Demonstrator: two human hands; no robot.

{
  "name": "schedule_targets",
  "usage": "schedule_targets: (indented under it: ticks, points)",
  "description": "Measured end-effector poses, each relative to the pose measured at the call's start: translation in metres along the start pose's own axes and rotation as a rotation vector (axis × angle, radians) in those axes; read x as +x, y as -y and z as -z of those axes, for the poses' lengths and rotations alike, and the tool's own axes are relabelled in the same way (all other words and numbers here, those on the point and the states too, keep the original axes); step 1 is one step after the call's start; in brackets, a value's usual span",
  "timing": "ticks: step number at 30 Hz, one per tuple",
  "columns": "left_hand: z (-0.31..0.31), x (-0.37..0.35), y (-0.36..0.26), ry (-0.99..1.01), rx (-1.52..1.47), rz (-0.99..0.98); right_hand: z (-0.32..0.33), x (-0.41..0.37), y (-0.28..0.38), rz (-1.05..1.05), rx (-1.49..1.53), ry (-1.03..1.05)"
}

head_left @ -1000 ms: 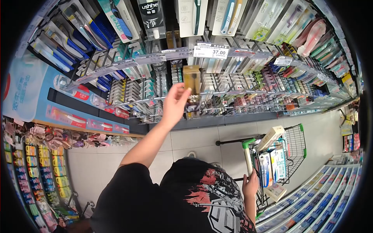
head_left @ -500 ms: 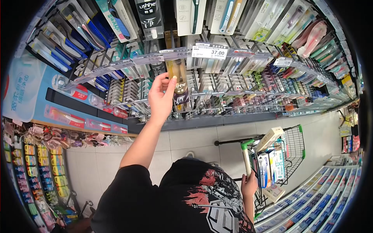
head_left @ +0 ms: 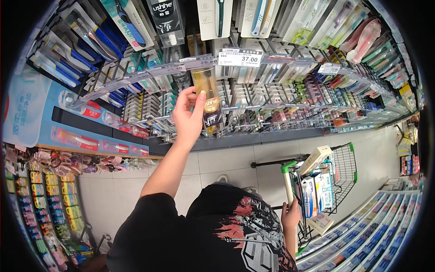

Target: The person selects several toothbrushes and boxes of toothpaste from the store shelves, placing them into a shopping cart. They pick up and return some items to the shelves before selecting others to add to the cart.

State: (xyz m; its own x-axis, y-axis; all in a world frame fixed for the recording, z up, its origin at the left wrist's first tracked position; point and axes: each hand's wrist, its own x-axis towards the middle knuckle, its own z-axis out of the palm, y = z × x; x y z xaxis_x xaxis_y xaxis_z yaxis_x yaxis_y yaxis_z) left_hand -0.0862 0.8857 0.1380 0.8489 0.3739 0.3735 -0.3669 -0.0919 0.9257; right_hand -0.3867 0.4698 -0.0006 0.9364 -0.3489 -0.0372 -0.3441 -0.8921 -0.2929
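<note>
My left hand is closed on the edge of a packaged toothbrush with a clear and gold top and a dark lower part. The thumb presses on its front, and the pack hangs just below the shelf rail with the 26.80 tag. At the lower right, my right hand grips the pale handle of a shopping cart with green corners. Several boxes lie in the cart, among them a cream box and a white and teal box.
Rows of hanging toothbrush packs fill the rack ahead, under a price tag reading 37.00. A blue display panel juts out on the left. Shelves of small boxes stand at the lower right. Pale floor tiles lie between.
The toothbrush pack has come slightly down and away from the rack, showing more of its top, still in my left hand. My right hand stays on the cart handle.
</note>
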Motion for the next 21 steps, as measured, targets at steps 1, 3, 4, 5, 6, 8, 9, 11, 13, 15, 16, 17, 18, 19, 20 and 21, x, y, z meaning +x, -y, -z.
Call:
schedule_targets:
  ticks: [1, 3, 4, 5, 6, 8, 9, 11, 13, 15, 16, 17, 18, 19, 20, 21]
  points:
    - [0.001, -0.001, -0.003, -0.003, -0.007, -0.006, 0.000, 0.000, 0.001, 0.006, 0.010, -0.006]
    - [0.002, 0.001, -0.006, -0.009, -0.012, -0.011, 0.000, 0.000, 0.002, 0.001, 0.008, -0.002]
    - [0.002, 0.003, -0.008, 0.000, -0.023, 0.029, 0.000, 0.000, 0.002, -0.006, 0.005, -0.002]
    - [0.002, 0.005, -0.008, 0.008, -0.034, 0.069, 0.000, 0.000, 0.002, -0.005, 0.006, 0.000]
    - [0.001, 0.007, -0.008, 0.034, -0.026, 0.075, 0.000, 0.000, 0.002, -0.015, 0.004, 0.007]
    - [-0.004, 0.010, -0.005, 0.069, -0.113, 0.088, -0.001, 0.000, 0.000, -0.024, 0.002, 0.014]
    - [-0.006, 0.010, -0.004, 0.105, -0.200, 0.099, -0.003, 0.000, -0.001, -0.016, -0.001, 0.002]
    - [-0.005, 0.011, -0.001, 0.140, -0.194, 0.139, -0.004, 0.000, -0.003, -0.009, -0.005, -0.010]
    - [-0.005, 0.015, 0.009, 0.139, -0.279, 0.200, -0.004, 0.000, -0.003, -0.015, 0.000, -0.010]
    - [-0.010, 0.019, 0.006, 0.092, -0.307, 0.200, -0.001, 0.001, 0.000, -0.008, -0.003, -0.011]
    - [-0.012, 0.020, 0.004, 0.044, -0.335, 0.200, -0.001, 0.000, 0.001, -0.001, -0.006, -0.013]
    - [-0.013, 0.022, 0.004, 0.046, -0.335, 0.200, 0.000, 0.000, 0.001, -0.002, -0.006, -0.014]
    - [-0.012, 0.025, 0.004, 0.016, -0.291, 0.190, 0.000, 0.000, 0.001, 0.002, -0.013, -0.017]
    - [-0.013, 0.029, 0.005, -0.015, -0.247, 0.180, 0.000, 0.000, 0.001, 0.006, -0.020, -0.022]
    - [-0.013, 0.033, 0.009, -0.029, -0.211, 0.140, 0.000, 0.000, 0.000, 0.004, -0.019, -0.023]
    - [-0.014, 0.037, 0.012, -0.027, -0.212, 0.140, -0.001, 0.000, 0.000, -0.001, -0.012, -0.016]
